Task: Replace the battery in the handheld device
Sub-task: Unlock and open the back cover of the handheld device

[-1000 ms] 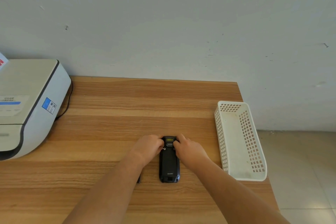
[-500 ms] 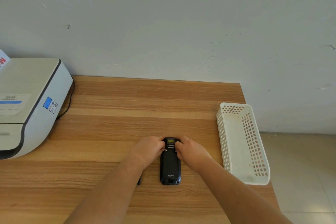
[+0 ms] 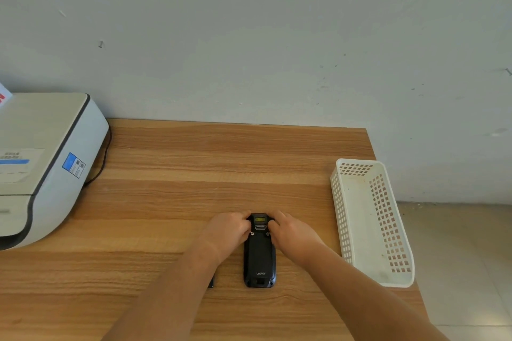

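Observation:
A black handheld device [image 3: 259, 257] lies face down on the wooden table [image 3: 194, 174], its back cover on and its scanner end pointing away from me. My left hand [image 3: 228, 231] grips the device's far left side, thumb by a small latch. My right hand [image 3: 291, 232] grips the far right side the same way. A small dark object [image 3: 211, 282], mostly hidden under my left forearm, lies on the table left of the device; I cannot tell what it is.
A white perforated plastic basket [image 3: 388, 230], with nothing in it, stands at the table's right edge. A white printer [image 3: 41, 163] with a black cable sits at the left. The wall runs along the table's far edge, and tiled floor shows to the right.
Both hands stay on the far end of the device; the fingers have shifted only slightly. The device has not moved on the table.

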